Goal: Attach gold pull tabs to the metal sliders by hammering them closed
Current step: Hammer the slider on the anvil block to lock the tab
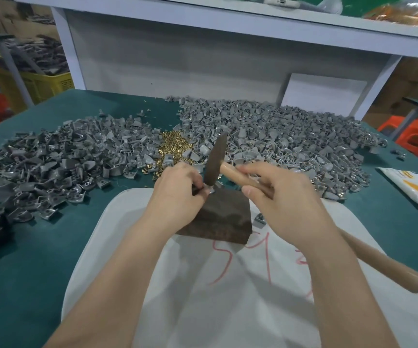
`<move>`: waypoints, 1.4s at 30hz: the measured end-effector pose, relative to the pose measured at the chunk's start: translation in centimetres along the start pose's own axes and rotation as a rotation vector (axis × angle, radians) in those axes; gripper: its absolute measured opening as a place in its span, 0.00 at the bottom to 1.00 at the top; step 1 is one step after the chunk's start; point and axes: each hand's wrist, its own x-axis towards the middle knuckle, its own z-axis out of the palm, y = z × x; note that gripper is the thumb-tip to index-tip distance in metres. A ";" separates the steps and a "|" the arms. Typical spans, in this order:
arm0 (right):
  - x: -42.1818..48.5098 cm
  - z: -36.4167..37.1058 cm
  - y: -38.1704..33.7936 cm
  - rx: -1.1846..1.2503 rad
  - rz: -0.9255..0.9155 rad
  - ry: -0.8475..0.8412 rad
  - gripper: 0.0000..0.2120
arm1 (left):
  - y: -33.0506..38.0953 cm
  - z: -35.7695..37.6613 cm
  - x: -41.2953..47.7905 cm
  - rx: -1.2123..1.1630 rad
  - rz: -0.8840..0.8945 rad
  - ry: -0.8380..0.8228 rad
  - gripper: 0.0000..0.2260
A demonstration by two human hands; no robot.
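Left hand (177,192) pinches 1 slider (209,190) at the block's (223,219) far edge, right hand (285,204) grips the hammer (215,162): an off-centre blow could strike fingertips (198,182) or eject the slider.

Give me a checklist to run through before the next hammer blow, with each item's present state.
1. Right hand grips the hammer: ok, fingers wrap the wooden handle near the head.
2. Slider on the dark block: ok, the left hand pinches it at the block's far top edge.
3. Gold tab seated in that slider: cannot tell, fingers hide it.
4. Left fingertips clear of the hammer head: not ok, they lie right beside its lower end.
5. Block flat on the white cloth: ok.
6. Gold pull tabs in supply: ok, a pile lies beyond the block.
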 end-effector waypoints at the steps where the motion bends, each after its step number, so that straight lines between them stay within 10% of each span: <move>1: 0.0 0.1 -0.1 -0.027 0.004 -0.015 0.15 | 0.0 0.0 0.0 0.003 -0.001 -0.002 0.08; 6: 0.0 -0.4 -0.5 0.078 -0.015 0.275 0.16 | 0.0 0.1 -0.1 -0.043 0.011 0.026 0.07; 11: -0.1 0.1 -0.2 -0.075 0.045 -0.012 0.16 | 0.0 0.1 0.0 0.005 -0.002 0.002 0.07; 16: -0.1 -0.5 -0.4 0.091 -0.020 0.315 0.16 | 0.0 0.2 -0.1 -0.059 0.015 0.030 0.08; 21: -0.3 -0.1 -0.5 -0.091 0.020 -0.042 0.15 | 0.0 0.2 0.0 -0.008 0.016 0.026 0.05; 26: -0.2 -0.5 -0.8 0.088 -0.028 0.333 0.17 | 0.0 0.3 -0.1 -0.046 -0.002 0.048 0.07; 30: -0.2 -0.3 -0.4 -0.081 0.041 -0.046 0.17 | -0.1 0.3 0.0 0.001 -0.004 0.024 0.03; 36: -0.3 -0.4 -0.7 0.066 -0.051 0.315 0.18 | 0.0 0.2 0.0 -0.024 0.006 0.049 0.06; 42: 0.0 0.3 -0.3 -0.098 0.021 -0.063 0.17 | -0.1 0.2 0.0 0.021 0.024 0.033 0.04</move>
